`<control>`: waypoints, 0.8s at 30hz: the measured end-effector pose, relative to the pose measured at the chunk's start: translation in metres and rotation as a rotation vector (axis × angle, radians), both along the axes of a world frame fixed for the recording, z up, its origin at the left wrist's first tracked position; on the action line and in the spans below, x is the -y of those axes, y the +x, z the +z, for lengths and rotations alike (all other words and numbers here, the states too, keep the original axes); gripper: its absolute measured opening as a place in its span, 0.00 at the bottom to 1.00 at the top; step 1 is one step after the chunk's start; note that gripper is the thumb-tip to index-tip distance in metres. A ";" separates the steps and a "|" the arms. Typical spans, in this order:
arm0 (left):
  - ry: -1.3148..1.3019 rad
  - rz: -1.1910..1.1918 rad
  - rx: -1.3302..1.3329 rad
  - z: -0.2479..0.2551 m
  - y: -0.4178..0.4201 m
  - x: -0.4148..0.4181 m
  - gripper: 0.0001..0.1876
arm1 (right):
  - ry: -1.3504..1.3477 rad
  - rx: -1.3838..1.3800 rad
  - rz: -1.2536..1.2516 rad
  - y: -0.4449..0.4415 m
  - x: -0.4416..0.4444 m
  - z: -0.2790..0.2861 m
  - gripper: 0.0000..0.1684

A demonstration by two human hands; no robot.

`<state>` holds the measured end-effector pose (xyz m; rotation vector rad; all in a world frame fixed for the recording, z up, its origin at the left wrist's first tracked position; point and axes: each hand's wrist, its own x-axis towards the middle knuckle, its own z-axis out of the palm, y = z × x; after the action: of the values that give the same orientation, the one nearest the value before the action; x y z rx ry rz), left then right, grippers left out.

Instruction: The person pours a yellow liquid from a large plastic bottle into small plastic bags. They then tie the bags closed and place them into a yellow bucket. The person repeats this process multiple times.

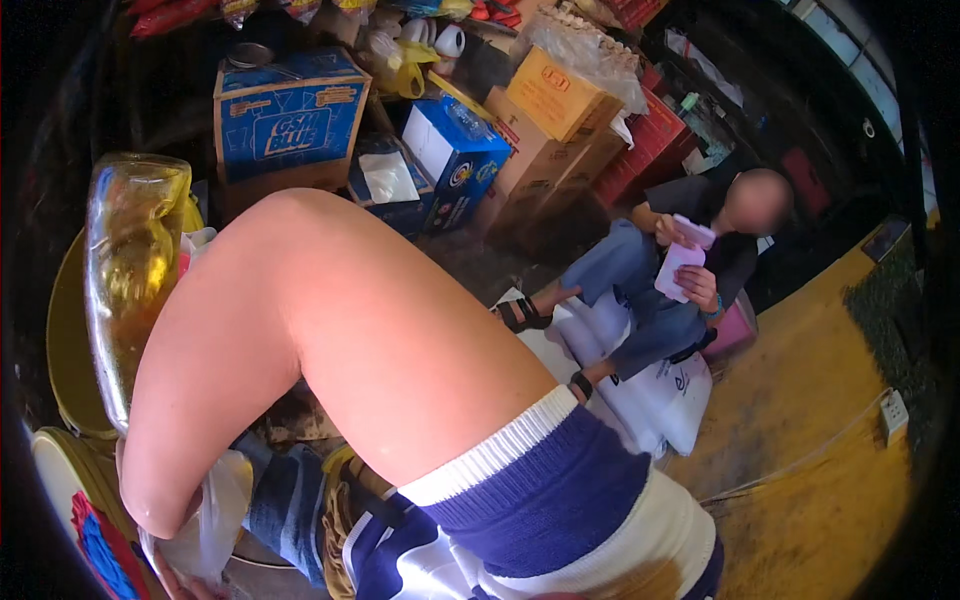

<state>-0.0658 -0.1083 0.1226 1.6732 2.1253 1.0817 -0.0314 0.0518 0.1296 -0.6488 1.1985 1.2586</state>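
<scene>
A bare bent arm, apparently my right, crosses the view from a navy, white and brown knit sleeve. Its forearm runs down to the lower left, where my right hand point(161, 514) is seen only in part; its fingers are hidden. Just beyond the forearm, a clear container with yellow liquid point(135, 277) stands steeply, its narrower end down by that hand. Below, a thin translucent plastic bag point(214, 517) hangs beside the wrist. At the bottom edge, fingers of my left hand point(180, 581) are against the bag and appear to grip it.
Round yellowish lids or drums point(67, 360) stand at the far left, with a red and blue cloth point(109, 547). Ahead are a blue carton point(292, 120), a blue-and-white box point(457, 165) and stacked brown cartons point(517, 150). A seated person point(645, 277) holds pink items beside white sacks point(660, 397).
</scene>
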 end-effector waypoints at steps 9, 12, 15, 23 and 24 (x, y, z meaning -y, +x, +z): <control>-0.279 -0.007 0.483 -0.021 0.017 -0.010 0.29 | -0.133 -0.491 -0.661 0.007 -0.014 -0.027 0.33; -0.136 0.034 0.683 -0.035 -0.002 0.007 0.33 | -0.148 -0.609 -0.933 0.011 -0.013 -0.026 0.25; -0.068 0.080 0.731 -0.015 0.002 0.004 0.35 | -0.101 -0.677 -1.025 0.006 -0.001 -0.021 0.18; 0.213 -0.121 0.829 -0.007 0.021 -0.017 0.35 | -0.218 -0.823 -1.156 0.059 0.001 0.053 0.20; 0.211 -0.115 0.818 -0.008 0.022 -0.016 0.34 | -0.241 -0.851 -1.163 0.060 0.002 0.058 0.20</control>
<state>-0.0442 -0.0918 0.1144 1.1005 1.4095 1.6296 0.0285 0.0493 0.1881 0.5094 1.9960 0.3324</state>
